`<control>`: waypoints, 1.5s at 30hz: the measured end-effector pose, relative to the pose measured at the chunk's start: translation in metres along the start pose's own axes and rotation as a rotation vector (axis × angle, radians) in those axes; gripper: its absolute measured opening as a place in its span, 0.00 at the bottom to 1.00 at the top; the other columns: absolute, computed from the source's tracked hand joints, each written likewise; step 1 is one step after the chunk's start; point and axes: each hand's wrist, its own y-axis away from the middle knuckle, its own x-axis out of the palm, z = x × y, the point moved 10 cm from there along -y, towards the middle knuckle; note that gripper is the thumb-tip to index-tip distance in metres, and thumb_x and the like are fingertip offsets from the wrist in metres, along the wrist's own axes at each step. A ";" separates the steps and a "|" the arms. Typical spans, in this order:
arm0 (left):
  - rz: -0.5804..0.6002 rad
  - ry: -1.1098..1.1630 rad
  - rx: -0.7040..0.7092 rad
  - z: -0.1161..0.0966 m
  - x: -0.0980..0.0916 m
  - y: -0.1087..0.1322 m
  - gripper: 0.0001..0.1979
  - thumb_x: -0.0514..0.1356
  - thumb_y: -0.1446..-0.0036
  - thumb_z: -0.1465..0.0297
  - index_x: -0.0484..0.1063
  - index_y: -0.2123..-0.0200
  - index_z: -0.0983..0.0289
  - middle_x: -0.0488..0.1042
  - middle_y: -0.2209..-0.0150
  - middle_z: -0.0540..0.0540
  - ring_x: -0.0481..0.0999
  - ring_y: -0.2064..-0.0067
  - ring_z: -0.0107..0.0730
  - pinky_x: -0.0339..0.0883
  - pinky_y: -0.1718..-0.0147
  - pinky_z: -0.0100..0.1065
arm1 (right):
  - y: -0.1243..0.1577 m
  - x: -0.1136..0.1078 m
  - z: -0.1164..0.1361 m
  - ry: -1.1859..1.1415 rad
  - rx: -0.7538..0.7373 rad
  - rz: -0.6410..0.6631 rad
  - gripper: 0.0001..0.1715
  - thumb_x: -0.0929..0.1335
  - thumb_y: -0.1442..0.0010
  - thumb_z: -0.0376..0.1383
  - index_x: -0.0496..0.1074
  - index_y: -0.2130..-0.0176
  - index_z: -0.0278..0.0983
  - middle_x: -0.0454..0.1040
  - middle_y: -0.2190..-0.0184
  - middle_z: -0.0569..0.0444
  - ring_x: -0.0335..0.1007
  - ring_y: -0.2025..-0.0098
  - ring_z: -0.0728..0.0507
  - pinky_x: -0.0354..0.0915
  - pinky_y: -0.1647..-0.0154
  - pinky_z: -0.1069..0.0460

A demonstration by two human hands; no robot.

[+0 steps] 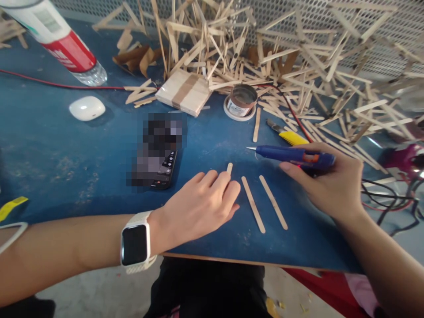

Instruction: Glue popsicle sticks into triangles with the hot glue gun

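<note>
My left hand [202, 205], with a white smartwatch [136, 243] on the wrist, lies palm down on the blue table [66, 159]. Its curled fingers press on a wooden craft stick [229, 168] whose tip shows past them. Two more craft sticks [253, 204] [273, 202] lie side by side just to the right. My right hand [327, 185] is closed around a blue glue gun [291, 155], held level with its nozzle pointing left above those sticks.
A phone [159, 152] lies left of my hand. Behind are a white earbud case [87, 108], a red-labelled bottle [62, 44], a glued stick panel [183, 92], a tape roll [241, 101], a yellow knife [288, 134] and a large heap of sticks [298, 62]. Cables [387, 198] trail right.
</note>
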 end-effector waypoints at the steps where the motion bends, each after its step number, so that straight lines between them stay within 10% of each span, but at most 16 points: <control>1: 0.032 -0.019 -0.032 0.003 0.002 0.000 0.10 0.58 0.25 0.67 0.72 0.59 0.67 0.74 0.64 0.58 0.78 0.65 0.44 0.73 0.70 0.41 | 0.001 0.001 0.000 -0.001 -0.010 0.009 0.17 0.83 0.43 0.45 0.85 0.55 0.44 0.86 0.66 0.55 0.83 0.68 0.40 0.78 0.66 0.46; 18: 0.287 -0.124 -0.136 0.014 0.022 0.001 0.09 0.58 0.34 0.82 0.70 0.66 0.64 0.72 0.70 0.55 0.77 0.72 0.42 0.66 0.79 0.37 | 0.010 0.007 0.031 -0.077 -0.179 0.095 0.12 0.80 0.37 0.41 0.83 0.53 0.46 0.87 0.60 0.56 0.86 0.62 0.39 0.83 0.58 0.43; 32: 0.219 -0.096 -0.133 0.015 0.018 -0.001 0.08 0.59 0.36 0.81 0.70 0.67 0.64 0.72 0.72 0.55 0.76 0.73 0.42 0.63 0.80 0.36 | 0.036 0.034 0.087 0.133 -0.620 0.211 0.32 0.73 0.33 0.25 0.73 0.34 0.41 0.85 0.51 0.48 0.84 0.57 0.39 0.82 0.54 0.44; 45: 0.179 -0.099 -0.132 0.015 0.017 0.001 0.09 0.59 0.35 0.80 0.70 0.68 0.64 0.71 0.73 0.54 0.73 0.75 0.38 0.59 0.81 0.35 | 0.045 0.036 0.102 0.225 -0.710 0.227 0.28 0.72 0.34 0.24 0.74 0.37 0.33 0.86 0.53 0.44 0.83 0.61 0.38 0.80 0.58 0.44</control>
